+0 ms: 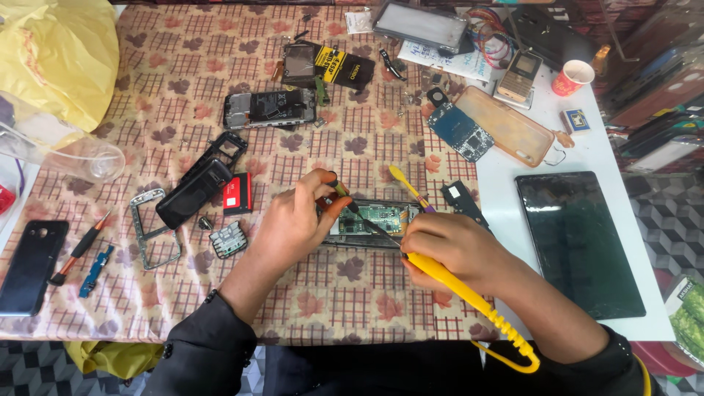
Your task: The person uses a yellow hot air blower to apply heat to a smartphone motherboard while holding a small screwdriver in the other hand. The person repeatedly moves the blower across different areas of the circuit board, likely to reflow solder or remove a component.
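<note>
My right hand (447, 246) is closed around the yellow soldering iron (469, 301), its tip pointing left onto the opened phone's circuit board (374, 218). The board lies crosswise between my hands. My left hand (297, 220) pinches a thin tool (343, 192) just above the board's left end.

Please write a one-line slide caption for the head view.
Right hand applies yellow soldering iron to opened phone, steadied by left hand.

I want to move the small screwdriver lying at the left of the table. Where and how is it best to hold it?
Grip the screwdriver at its red and black handle, the thicker upper part, coming from above. It lies flat and slanted on the cloth, tip toward the black phone, with free cloth along both sides of the handle.
</note>
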